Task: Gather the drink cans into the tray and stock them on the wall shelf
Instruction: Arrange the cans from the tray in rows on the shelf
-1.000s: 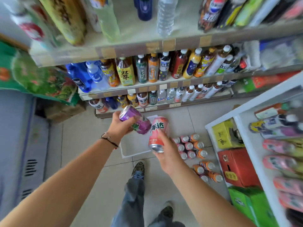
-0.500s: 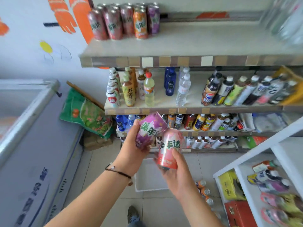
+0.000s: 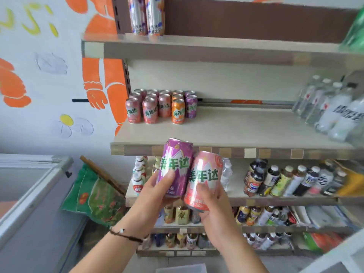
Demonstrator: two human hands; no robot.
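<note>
1. The left hand [image 3: 155,192] grips a purple aluminium drink can [image 3: 174,166] around its lower half, and the right hand [image 3: 211,201] grips a pink aluminium drink can [image 3: 204,178] the same way; the two cans touch side by side, tilted slightly, just below the front edge of the beige wall shelf [image 3: 226,133].
2. Stocking looks well under way: a block of matching pink, orange and purple cans [image 3: 161,107] already stands upright at the shelf's back left corner, near the painted wall.
3. The two held cans are not yet on the shelf, so placing them beside that block appears to be the step in hand.
4. A pale plastic tray [image 3: 181,269] shows only as a sliver at the bottom edge; whether cans remain in it cannot be told.
5. Much of the shelf to the right of the block is bare, up to the clear bottles [image 3: 331,109].
</note>
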